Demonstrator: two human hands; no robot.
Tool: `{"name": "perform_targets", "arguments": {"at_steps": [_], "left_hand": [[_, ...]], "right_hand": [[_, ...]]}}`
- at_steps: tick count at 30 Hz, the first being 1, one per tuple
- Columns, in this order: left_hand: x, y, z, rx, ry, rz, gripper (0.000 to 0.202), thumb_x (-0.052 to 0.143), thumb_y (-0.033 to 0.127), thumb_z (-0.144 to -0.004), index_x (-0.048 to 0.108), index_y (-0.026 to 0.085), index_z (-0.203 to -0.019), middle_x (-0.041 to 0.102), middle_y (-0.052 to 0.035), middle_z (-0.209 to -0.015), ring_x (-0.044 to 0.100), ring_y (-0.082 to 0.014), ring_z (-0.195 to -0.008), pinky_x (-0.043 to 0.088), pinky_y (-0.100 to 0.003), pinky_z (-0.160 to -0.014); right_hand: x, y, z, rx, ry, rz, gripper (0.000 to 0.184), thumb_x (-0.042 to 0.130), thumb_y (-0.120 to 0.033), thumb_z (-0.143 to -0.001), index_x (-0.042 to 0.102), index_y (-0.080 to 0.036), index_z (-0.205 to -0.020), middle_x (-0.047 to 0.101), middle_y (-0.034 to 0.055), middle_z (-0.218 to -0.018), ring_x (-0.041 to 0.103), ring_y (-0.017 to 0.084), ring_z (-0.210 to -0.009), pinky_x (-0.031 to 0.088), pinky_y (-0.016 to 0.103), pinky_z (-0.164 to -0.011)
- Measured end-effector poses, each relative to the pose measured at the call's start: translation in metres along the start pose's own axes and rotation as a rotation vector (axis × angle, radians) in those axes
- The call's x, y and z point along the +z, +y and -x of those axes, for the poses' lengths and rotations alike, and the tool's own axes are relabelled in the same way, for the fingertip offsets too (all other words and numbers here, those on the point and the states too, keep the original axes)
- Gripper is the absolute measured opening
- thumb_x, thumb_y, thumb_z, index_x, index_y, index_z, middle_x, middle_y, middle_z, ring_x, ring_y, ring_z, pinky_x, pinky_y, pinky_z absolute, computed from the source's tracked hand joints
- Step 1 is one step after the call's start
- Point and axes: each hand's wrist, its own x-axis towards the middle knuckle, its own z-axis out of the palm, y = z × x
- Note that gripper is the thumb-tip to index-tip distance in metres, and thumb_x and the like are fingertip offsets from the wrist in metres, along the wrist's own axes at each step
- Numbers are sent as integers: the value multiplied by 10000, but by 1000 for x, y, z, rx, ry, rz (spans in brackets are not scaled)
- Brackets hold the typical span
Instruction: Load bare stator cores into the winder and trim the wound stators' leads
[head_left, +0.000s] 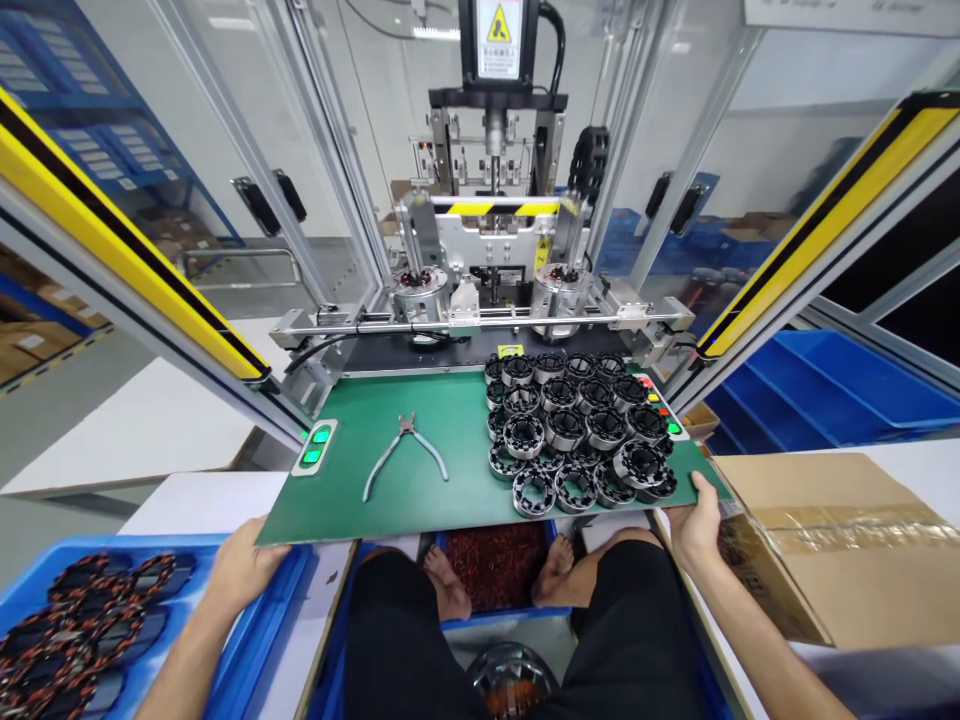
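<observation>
My left hand is closed at the front left corner of the green worktop, its fingers mostly hidden under the edge. At the front right corner, my right hand grips the same worktop, with the thumb over the top. Stacked metal stator cores with black insulation cover the right part of the surface, nearest my right hand. Left of them lie diagonal cutters, their light-blue handles spread apart.
Behind the worktop stands a machine with two metal fixtures. Yellow light-curtain posts flank it. Green buttons sit at the left. A blue tray of wound stators is at lower left, a cardboard box at right.
</observation>
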Motion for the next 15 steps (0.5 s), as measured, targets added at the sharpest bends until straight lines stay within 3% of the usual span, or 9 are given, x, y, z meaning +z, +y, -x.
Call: {"name": "perform_targets", "arguments": {"at_steps": [3, 10, 15], "left_hand": [[-2, 1, -1, 9, -11, 28, 1208, 21, 1178, -700, 796, 251, -711, 851, -163, -791, 819, -347, -737, 666, -384, -681], [0, -3, -2, 5, -20, 61, 1234, 60, 1193, -700, 840, 240, -761, 865, -167, -832, 836, -367, -766, 673, -405, -684], [-1, -2, -2, -6, -30, 61, 1273, 52, 1201, -690, 853, 218, -793, 867, -186, -848, 847, -396, -797, 673, -421, -703]], "right_hand": [[2, -1, 1, 27, 48, 4, 484, 820, -505, -738, 772, -226, -1131, 844, 45, -1198, 726, 287, -1309, 683, 392, -987], [-3, 4, -4, 2, 0, -25, 481, 831, -495, -760, 747, -234, -1155, 838, 39, -1178, 758, 299, -1245, 687, 454, -1015], [-2, 3, -3, 2, 17, -18, 450, 825, -494, -760, 757, -228, -1117, 835, 37, -1183, 746, 288, -1250, 682, 437, -1018]]}}
